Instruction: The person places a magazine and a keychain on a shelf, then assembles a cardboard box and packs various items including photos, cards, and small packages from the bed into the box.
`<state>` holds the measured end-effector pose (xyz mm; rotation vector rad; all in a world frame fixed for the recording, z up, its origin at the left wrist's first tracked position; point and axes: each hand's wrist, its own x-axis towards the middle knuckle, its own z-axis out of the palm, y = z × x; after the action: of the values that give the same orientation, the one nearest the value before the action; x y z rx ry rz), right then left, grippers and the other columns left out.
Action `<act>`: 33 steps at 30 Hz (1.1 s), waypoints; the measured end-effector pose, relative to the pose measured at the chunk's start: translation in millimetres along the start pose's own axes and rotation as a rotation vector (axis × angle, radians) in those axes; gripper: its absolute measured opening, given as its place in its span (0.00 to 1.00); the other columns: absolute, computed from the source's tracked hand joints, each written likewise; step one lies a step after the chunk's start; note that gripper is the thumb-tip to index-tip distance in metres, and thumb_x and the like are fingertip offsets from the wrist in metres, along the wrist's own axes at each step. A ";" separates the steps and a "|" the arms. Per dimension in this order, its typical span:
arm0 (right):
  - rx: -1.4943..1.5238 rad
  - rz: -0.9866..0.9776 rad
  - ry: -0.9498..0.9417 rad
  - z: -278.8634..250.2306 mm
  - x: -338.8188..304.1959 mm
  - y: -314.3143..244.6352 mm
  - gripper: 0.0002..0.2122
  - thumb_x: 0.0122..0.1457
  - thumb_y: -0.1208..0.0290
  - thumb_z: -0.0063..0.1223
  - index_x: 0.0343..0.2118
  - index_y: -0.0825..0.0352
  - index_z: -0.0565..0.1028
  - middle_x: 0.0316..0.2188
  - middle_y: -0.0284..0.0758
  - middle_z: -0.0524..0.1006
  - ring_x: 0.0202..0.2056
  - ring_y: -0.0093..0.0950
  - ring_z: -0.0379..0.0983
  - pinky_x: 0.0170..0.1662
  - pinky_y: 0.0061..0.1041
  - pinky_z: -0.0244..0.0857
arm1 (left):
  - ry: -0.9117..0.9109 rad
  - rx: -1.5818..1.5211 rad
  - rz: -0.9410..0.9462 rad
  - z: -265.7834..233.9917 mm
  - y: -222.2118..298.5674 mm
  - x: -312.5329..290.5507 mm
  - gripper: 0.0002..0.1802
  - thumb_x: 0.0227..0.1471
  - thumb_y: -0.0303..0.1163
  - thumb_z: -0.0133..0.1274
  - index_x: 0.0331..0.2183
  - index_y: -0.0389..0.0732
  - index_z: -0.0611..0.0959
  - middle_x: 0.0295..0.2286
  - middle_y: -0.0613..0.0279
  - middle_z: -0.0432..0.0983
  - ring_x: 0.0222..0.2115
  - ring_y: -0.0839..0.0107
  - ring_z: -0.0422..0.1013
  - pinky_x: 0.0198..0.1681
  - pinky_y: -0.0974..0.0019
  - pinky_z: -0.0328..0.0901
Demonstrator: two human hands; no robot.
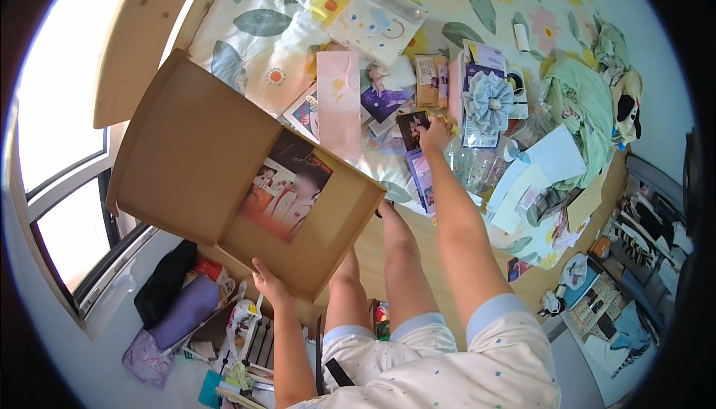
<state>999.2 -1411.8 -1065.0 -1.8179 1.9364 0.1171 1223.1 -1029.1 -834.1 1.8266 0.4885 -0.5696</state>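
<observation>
The left hand (273, 285) is clamping the rim of an open cardboard box (339, 216), apparently to steady it, while the right hand (435, 135) is pinching a dark photo card (409, 130).

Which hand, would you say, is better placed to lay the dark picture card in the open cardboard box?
Likely the right hand: it pinches the dark picture card, while the left hand holds the near edge of the open cardboard box and seems needed to support it.
</observation>
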 end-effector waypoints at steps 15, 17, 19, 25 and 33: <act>1.071 0.036 -0.419 -124.0 -230.4 -156.4 0.12 0.54 0.68 0.66 0.26 0.72 0.75 0.19 0.33 0.78 0.17 0.19 0.73 0.20 0.19 0.64 | -0.115 -0.103 -0.028 22.9 -7.2 -35.5 0.28 0.59 0.53 0.51 0.45 0.35 0.73 0.37 0.61 0.75 0.36 0.71 0.73 0.39 0.67 0.70; 0.839 0.067 -0.410 -109.3 -226.0 -170.4 0.13 0.52 0.68 0.67 0.26 0.73 0.75 0.18 0.36 0.77 0.17 0.23 0.75 0.22 0.23 0.67 | -0.109 -0.103 -0.026 20.9 -4.6 -42.7 0.28 0.58 0.54 0.52 0.42 0.37 0.72 0.37 0.59 0.76 0.36 0.69 0.75 0.38 0.65 0.72; 0.882 0.080 -0.395 -80.2 -221.6 -162.8 0.15 0.53 0.65 0.67 0.29 0.74 0.77 0.19 0.38 0.78 0.21 0.24 0.77 0.25 0.24 0.69 | -0.102 -0.091 -0.023 14.5 -1.8 -45.0 0.28 0.57 0.54 0.53 0.42 0.37 0.72 0.37 0.59 0.76 0.36 0.69 0.74 0.38 0.66 0.72; 1.297 0.119 -0.252 -145.0 -173.4 -134.8 0.09 0.66 0.69 0.47 0.38 0.71 0.73 0.32 0.40 0.78 0.26 0.29 0.79 0.30 0.24 0.75 | -0.079 -0.030 0.014 -22.8 -10.2 -14.7 0.29 0.58 0.55 0.52 0.42 0.36 0.73 0.38 0.60 0.76 0.36 0.69 0.74 0.39 0.65 0.71; 0.407 0.281 -0.043 62.3 10.1 -47.3 0.19 0.53 0.61 0.63 0.36 0.76 0.75 0.35 0.48 0.80 0.32 0.37 0.80 0.36 0.33 0.73 | -0.095 -0.013 -0.088 -26.6 3.4 -13.5 0.33 0.58 0.57 0.49 0.49 0.37 0.72 0.42 0.62 0.74 0.41 0.68 0.72 0.44 0.64 0.69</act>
<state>1062.1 -1403.0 -1111.8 -1.2701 1.9999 -0.1376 1218.1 -1005.6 -816.1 1.7630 0.5093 -0.7088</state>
